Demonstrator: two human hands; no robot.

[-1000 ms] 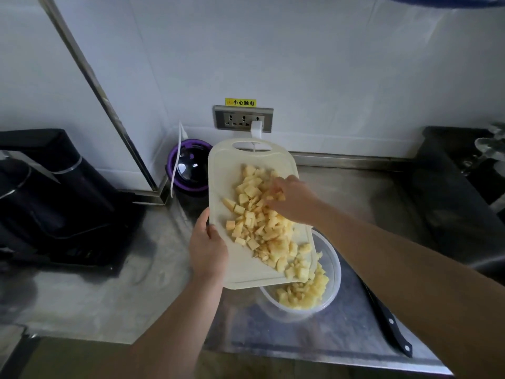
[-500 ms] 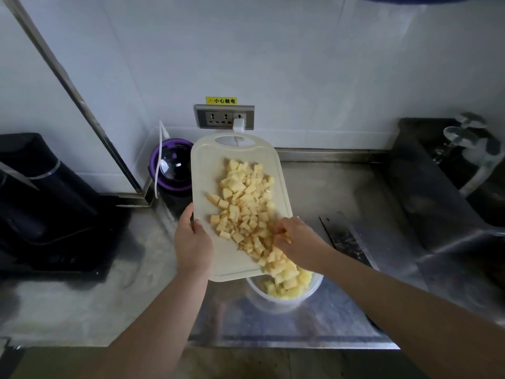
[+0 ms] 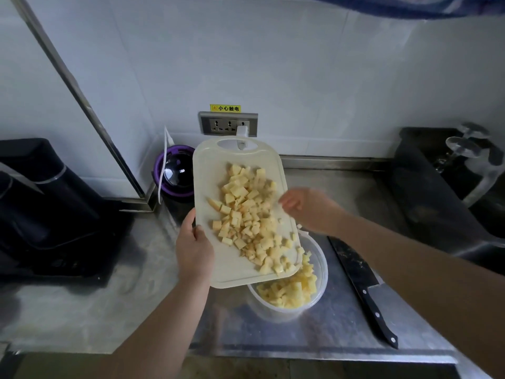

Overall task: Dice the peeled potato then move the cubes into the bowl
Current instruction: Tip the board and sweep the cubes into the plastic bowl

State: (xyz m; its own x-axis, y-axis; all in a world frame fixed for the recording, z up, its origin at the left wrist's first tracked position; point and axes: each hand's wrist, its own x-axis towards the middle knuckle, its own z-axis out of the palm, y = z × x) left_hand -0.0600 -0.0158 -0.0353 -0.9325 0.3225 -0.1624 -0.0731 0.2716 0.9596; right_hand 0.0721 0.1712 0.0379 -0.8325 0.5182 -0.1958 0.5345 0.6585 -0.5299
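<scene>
1. The potato cubes (image 3: 246, 217) are pale yellow, small and roughly square-cut. Most lie in a loose heap on the cutting board (image 3: 216, 170), and the rest are piled in the bowl (image 3: 323, 272) under the board's lower corner.
2. Half a second ago the right hand (image 3: 311, 209) was low on the board, among the cubes at the bowl's edge. It is now higher, beside the board's right edge and off the heap. It is blurred, its fingers loose and grasping nothing.
3. The left hand (image 3: 194, 250) grips the board's left edge as before, thumb on top and fingers beneath, holding it tilted towards the bowl.
4. The board is cream plastic, rectangular with rounded corners and an oval handle slot at its far end. The bowl is round, translucent plastic.
5. A black-handled knife (image 3: 363, 288) with rivets lies flat on the dull, smeared steel counter (image 3: 82, 305), right of the bowl and apart from it.
6. Behind the board are a purple-rimmed round appliance (image 3: 176, 173) and a wall socket (image 3: 228, 123).
</scene>
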